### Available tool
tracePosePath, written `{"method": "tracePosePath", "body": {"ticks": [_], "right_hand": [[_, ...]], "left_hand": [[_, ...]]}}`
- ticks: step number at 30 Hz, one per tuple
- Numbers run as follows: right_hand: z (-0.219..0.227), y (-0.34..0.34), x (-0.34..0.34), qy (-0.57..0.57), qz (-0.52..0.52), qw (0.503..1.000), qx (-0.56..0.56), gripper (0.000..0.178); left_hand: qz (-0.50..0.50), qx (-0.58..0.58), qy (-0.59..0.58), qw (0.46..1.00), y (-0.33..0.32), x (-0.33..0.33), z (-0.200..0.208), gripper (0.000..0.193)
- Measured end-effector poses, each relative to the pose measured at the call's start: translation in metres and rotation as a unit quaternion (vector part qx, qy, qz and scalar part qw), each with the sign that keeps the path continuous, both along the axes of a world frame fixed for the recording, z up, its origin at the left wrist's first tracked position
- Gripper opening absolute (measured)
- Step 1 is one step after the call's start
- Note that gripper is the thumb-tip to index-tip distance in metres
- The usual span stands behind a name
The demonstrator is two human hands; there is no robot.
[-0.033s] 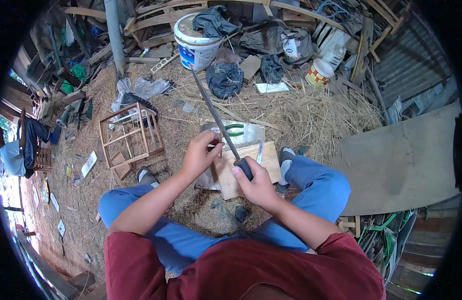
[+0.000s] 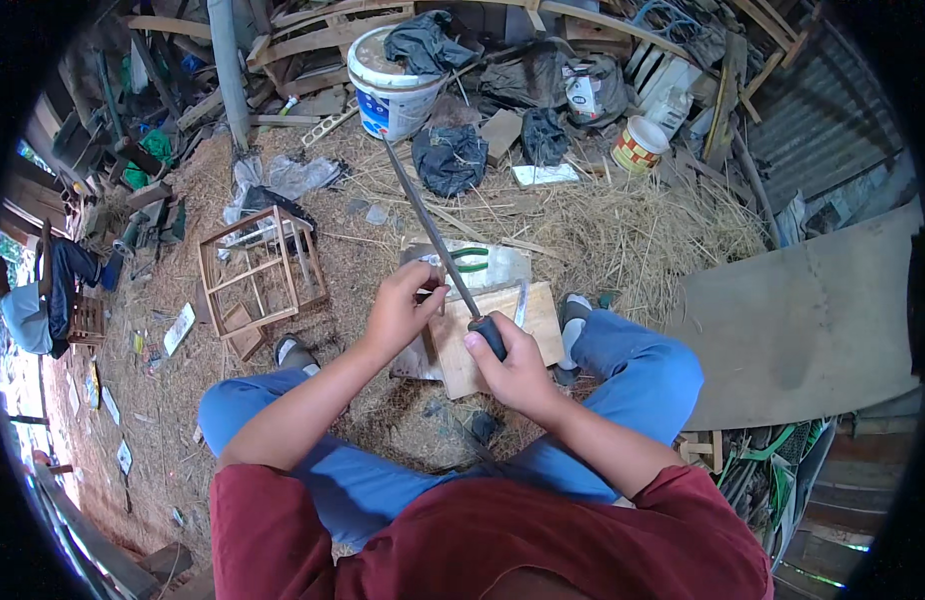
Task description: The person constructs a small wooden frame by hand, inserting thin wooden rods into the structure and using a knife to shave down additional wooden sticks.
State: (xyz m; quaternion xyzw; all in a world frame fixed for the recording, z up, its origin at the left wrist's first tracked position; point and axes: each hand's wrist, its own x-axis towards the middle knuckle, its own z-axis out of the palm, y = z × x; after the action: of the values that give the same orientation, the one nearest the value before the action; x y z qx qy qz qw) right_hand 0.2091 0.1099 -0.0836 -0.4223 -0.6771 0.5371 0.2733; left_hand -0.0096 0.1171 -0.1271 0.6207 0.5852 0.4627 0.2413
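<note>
My right hand (image 2: pixel 513 372) is wrapped round the dark handle (image 2: pixel 491 338) of a long, narrow metal tool (image 2: pixel 424 215). It looks like a file, and its tapering shaft slants away to the far left. My left hand (image 2: pixel 401 308) is closed in a pinch beside the shaft, and what its fingertips hold is too small to make out. Below both hands lies a pale wooden board (image 2: pixel 461 365) between my feet. A thin, light blade-like piece (image 2: pixel 522 303) rests on its right part. Green-handled pliers (image 2: pixel 470 262) lie just beyond, on a grey flat sheet (image 2: pixel 511 268).
A small wooden frame (image 2: pixel 251 272) stands on the straw-strewn ground at left. Farther off are a white bucket (image 2: pixel 398 100), black plastic bags (image 2: pixel 451 162) and a red-and-yellow tub (image 2: pixel 640 147). At right leans a large grey sheet (image 2: pixel 798 320). Another person (image 2: pixel 28 318) sits at the far left.
</note>
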Motion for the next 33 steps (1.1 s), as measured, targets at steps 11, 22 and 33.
{"method": "tracePosePath", "body": {"ticks": [11,22,33], "right_hand": [[0.0042,0.0028,0.0005,-0.01,0.001,1.0,-0.002,0.037],[0.0013,0.0013,-0.0011,0.009,-0.004,1.0,0.016,0.032],[-0.0016,0.0017,-0.0014,0.016,-0.005,1.0,0.013,0.03]], "left_hand": [[0.004,-0.004,0.011,1.0,0.0014,0.0019,-0.0021,0.016],[-0.003,0.014,0.043,0.999,0.0001,0.0011,-0.0047,0.016],[0.002,-0.015,0.024,1.0,-0.0006,0.0022,-0.0029,0.015]]}}
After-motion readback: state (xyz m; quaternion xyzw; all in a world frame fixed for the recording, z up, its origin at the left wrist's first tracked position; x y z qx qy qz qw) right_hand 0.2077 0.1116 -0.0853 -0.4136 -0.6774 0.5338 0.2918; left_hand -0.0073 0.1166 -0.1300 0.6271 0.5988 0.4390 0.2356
